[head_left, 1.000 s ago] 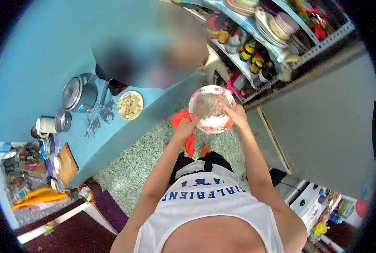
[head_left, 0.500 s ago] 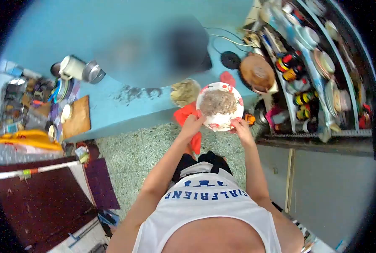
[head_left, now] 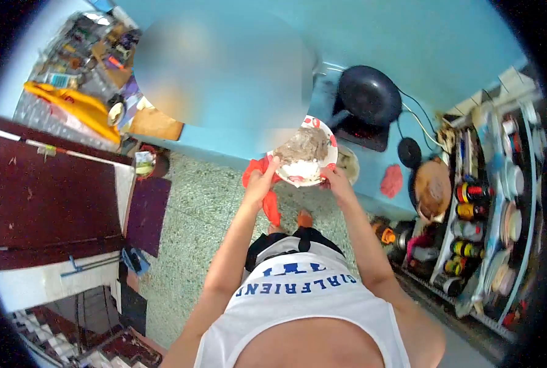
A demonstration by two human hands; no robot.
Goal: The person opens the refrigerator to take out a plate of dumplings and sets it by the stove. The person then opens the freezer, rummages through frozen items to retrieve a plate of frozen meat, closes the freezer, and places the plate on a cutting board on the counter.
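Note:
In the head view, a white plate with a red-patterned rim [head_left: 332, 147] is held over the counter's front edge. A greyish-brown, soft-looking mass [head_left: 304, 145] covers its far part, and the near part looks white. My left hand [head_left: 262, 184] grips the plate's left rim, thumb on top. On the opposite side, my right hand [head_left: 338, 180] is closed on the right rim. A red cloth [head_left: 269, 205] hangs beside and below my left hand; whether the hand holds it too, I cannot tell. Partly behind the plate, a round pale item [head_left: 348, 164] lies on the counter.
A black wok [head_left: 369, 95] stands on a dark cooktop [head_left: 362, 135] behind the plate. Rightward are a pink cloth [head_left: 391, 181], a round wooden board [head_left: 431, 187] and a rack with bottles [head_left: 473, 193]. A cutting board [head_left: 155, 124] lies left. Part of the counter is blurred.
The view has turned, so the counter and rack appear shifted rightward and the wok shows. The plate sits further left along the counter, still in both hands.

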